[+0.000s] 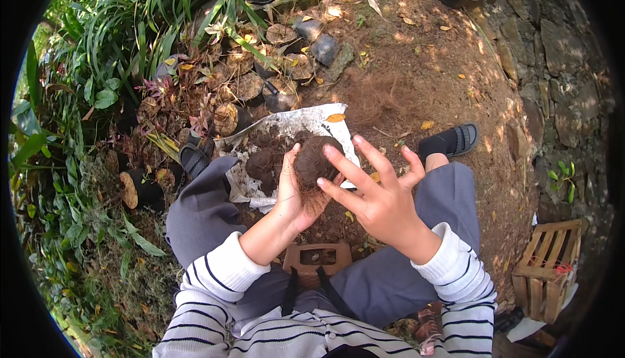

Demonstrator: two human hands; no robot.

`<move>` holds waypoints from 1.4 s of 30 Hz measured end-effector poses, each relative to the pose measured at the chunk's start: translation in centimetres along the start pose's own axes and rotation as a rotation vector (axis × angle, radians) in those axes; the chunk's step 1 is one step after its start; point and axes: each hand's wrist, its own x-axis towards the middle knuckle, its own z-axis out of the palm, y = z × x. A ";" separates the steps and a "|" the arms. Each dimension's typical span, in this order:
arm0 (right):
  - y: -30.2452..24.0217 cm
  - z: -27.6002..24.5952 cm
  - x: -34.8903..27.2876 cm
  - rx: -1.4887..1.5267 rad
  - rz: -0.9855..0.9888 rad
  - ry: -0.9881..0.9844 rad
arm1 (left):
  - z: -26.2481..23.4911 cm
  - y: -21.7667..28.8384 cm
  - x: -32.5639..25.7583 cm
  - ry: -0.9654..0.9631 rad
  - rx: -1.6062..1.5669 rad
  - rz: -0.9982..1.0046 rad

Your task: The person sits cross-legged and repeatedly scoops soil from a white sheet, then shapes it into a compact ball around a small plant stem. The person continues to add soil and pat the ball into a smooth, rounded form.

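A dark brown ball of soil [318,157], with thin brown fibres hanging from its underside, is held up between my hands. My left hand [291,195] cups it from the left and below, thumb up along its side. From the right, my right hand [384,205] reaches over with fingers spread; the index fingertip and thumb touch the ball's surface, while the other fingers stand away from it. Below lies a white sheet [332,112] smeared with mud, and on it are dark soil clumps [260,165], partly hidden behind my left hand and the ball.
Loose brown fibre [390,94] lies on the ground beyond the sheet. Several soil-filled black bags [247,86] stand at the left, beside dense green plants [104,94]. A stone wall [563,52] runs along the right, with a wooden crate [545,270] nearby. A brown stool [318,254] shows between my legs.
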 end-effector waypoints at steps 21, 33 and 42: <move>-0.7 1.1 0.0 -0.078 -0.016 0.127 | 0.5 0.7 -0.8 -0.028 -0.126 0.058; -1.0 0.9 0.7 0.034 0.008 0.130 | -0.2 0.1 -0.4 -0.030 0.019 0.001; 0.7 -0.5 1.1 0.021 0.061 0.137 | 0.8 0.3 -1.1 -0.111 -0.080 0.001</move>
